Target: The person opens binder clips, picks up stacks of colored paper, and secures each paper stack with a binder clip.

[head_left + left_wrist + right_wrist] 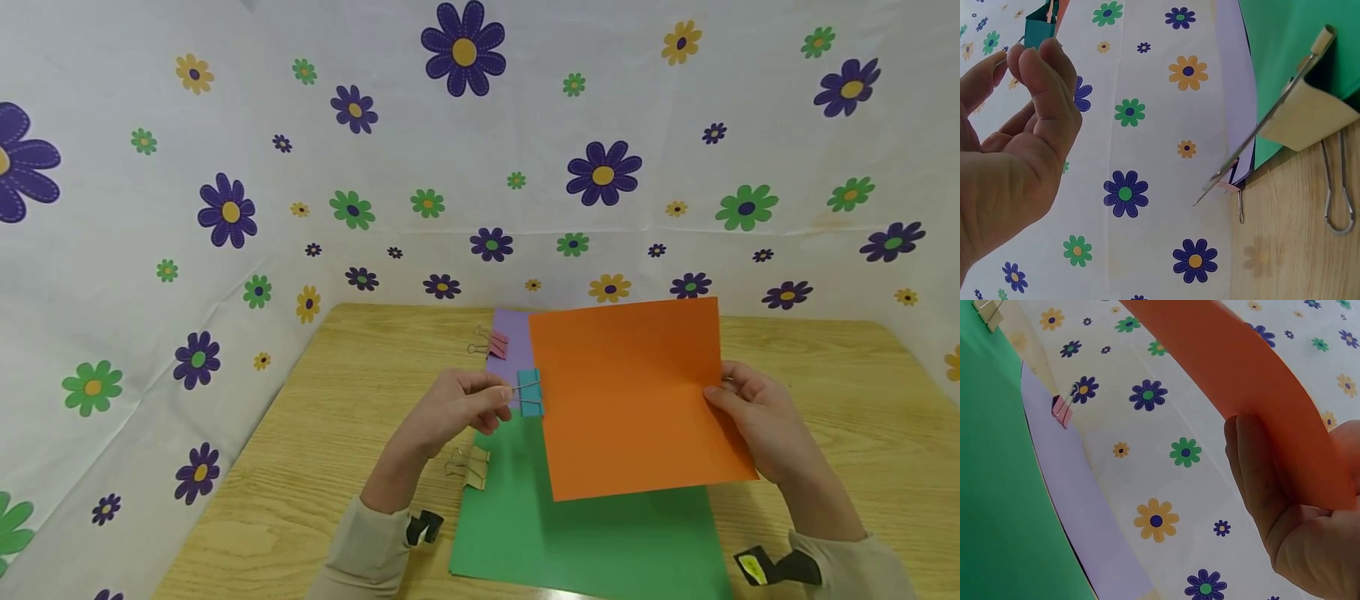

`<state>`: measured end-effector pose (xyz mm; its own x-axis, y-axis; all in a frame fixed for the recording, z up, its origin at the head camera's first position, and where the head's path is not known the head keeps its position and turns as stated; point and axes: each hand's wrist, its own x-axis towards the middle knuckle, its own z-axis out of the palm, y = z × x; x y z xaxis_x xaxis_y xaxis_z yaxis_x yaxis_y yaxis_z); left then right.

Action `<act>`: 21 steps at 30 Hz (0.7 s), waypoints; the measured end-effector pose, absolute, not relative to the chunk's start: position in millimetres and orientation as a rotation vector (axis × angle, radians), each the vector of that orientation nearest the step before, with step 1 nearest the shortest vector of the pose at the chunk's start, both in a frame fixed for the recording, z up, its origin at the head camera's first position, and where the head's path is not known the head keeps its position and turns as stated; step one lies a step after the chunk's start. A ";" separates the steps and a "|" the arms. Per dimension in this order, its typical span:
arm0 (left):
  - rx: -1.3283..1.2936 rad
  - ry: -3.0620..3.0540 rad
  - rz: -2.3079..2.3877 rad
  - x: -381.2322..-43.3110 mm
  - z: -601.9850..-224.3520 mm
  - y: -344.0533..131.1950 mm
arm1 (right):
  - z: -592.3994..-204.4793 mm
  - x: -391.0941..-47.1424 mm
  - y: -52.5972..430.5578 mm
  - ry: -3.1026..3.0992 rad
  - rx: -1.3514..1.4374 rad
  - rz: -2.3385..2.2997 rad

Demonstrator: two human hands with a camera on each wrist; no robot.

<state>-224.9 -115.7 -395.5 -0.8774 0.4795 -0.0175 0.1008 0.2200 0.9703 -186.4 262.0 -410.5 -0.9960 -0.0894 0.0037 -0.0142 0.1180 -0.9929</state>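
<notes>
An orange sheet of paper point(630, 400) is held up over a green sheet point(600, 542), its left edge caught in a blue binder clip point(531, 393). With thumb and fingers my left hand point(457, 408) pinches the wire handles of that clip. My right hand point(765, 425) grips the right edge of the orange sheet, thumb in front and fingers behind. In the right wrist view the orange sheet point(1235, 381) bends between thumb and fingers. The green sheet carries a yellow binder clip point(476, 468) on its left edge. Behind lies a purple sheet point(512, 333) with a pink binder clip point(498, 344).
All the sheets lie on a wood-grain table point(315, 467). A white cloth with printed flowers point(420, 167) hangs behind the table and along its left side. Each wrist wears a dark strap, the right strap point(780, 568) bearing a yellow-green patch.
</notes>
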 end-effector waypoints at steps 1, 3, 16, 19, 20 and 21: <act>0.541 2.184 1.701 -224.9 -395.6 -115.4 | -410.4 -186.1 261.5 2.299 -0.107 -2.056; 0.540 2.178 1.703 -225.1 -395.8 -115.0 | -410.6 -185.5 260.5 2.274 -0.120 -2.085; 0.539 2.120 1.742 -225.7 -398.9 -113.6 | -411.7 -184.1 253.6 2.189 -0.169 -2.110; 0.538 2.099 1.759 -225.8 -399.5 -113.4 | -412.3 -183.8 250.9 2.189 -0.174 -2.109; 0.539 2.093 1.764 -226.0 -399.9 -113.3 | -412.5 -183.6 250.1 2.196 -0.178 -2.105; 0.540 2.090 1.769 -225.9 -399.9 -113.1 | -412.7 -183.4 249.3 2.198 -0.182 -2.105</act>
